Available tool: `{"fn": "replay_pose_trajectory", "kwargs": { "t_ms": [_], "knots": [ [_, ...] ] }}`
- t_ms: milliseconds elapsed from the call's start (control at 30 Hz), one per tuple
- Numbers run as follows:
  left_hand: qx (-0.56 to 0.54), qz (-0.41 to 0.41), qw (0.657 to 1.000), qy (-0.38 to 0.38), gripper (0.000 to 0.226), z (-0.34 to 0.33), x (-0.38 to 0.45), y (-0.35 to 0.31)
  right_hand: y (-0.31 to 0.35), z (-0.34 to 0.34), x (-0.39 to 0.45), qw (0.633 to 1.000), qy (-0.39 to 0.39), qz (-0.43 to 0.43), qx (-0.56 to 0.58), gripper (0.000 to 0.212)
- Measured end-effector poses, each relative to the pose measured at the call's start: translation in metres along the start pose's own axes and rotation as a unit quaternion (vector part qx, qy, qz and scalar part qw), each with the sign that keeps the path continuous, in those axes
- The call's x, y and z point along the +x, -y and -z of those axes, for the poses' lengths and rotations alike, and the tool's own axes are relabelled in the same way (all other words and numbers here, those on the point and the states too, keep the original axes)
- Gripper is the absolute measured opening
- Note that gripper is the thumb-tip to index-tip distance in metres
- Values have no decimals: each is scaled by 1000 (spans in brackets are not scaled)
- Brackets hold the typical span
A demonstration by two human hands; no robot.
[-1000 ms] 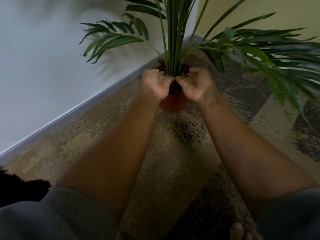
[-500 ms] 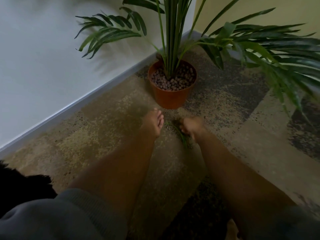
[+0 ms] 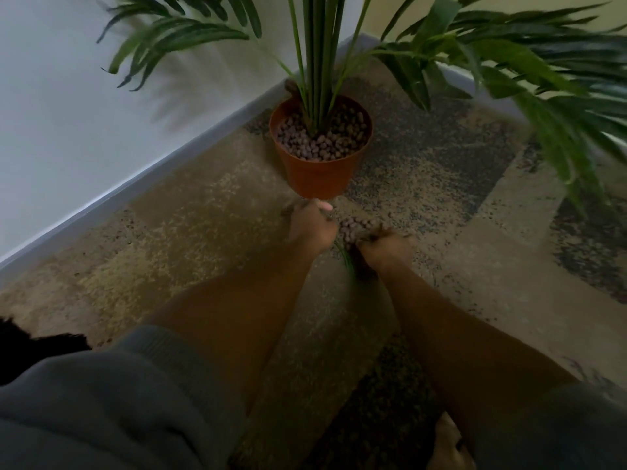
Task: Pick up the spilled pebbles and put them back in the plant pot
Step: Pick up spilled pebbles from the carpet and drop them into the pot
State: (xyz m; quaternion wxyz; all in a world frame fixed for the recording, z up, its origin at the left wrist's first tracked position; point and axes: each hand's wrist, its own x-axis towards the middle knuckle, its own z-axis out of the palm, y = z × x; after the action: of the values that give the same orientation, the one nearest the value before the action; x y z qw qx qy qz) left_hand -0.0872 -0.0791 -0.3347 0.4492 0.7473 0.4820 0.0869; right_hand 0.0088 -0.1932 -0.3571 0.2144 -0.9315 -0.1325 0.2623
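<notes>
While both hands work low on the carpet [image 3: 190, 232], this is plainly the gathering step. The left hand [image 3: 310, 228] and the right hand [image 3: 385, 247] sit either side of a small heap of spilled pebbles [image 3: 351, 228], palms turned inward, raking the heap together between them. The left hand is cupped and partly curled against the heap's left edge; the right hand is curled at the heap's right edge, fingers down among the stones. Whether either hand already holds pebbles I cannot tell, the picture is dim and smeared just there.

The heap lies on the carpet just in front of the plant pot [image 3: 317, 174], which stands upright in the corner by the skirting board [image 3: 135, 188]. The pot is well filled with the same brownish pebbles around the stems of the palm [image 3: 319, 62]. A loose green leaf [image 3: 346, 259] lies on the carpet between the wrists, touching the heap's near side.

Next, I'd judge, the hands need to close under the heap as one scoop, lift together and tip over the pot's rim, threading between the stems. A few strays may well be left behind, needing another pass.
</notes>
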Motion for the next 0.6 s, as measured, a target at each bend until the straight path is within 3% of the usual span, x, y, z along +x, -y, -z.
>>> {"fn": "replay_pose_trajectory", "kwargs": {
  "t_ms": [133,267,333,467,600],
  "knots": [
    [103,-42,992,51,33,-15,11,-1,-4,4,6,996,-35,-80,33,62],
    [173,-50,978,104,50,-29,20,-4,3,4,7,990,28,-21,140,22],
    [188,-55,976,99,50,-34,24,-8,8,5,5,983,5,7,182,14],
    [190,-62,972,120,57,-39,31,-12,9,12,17,989,-94,29,106,31],
    [232,-105,957,138,77,-42,33,-10,3,18,33,994,-70,80,-13,49]
  ]
}}
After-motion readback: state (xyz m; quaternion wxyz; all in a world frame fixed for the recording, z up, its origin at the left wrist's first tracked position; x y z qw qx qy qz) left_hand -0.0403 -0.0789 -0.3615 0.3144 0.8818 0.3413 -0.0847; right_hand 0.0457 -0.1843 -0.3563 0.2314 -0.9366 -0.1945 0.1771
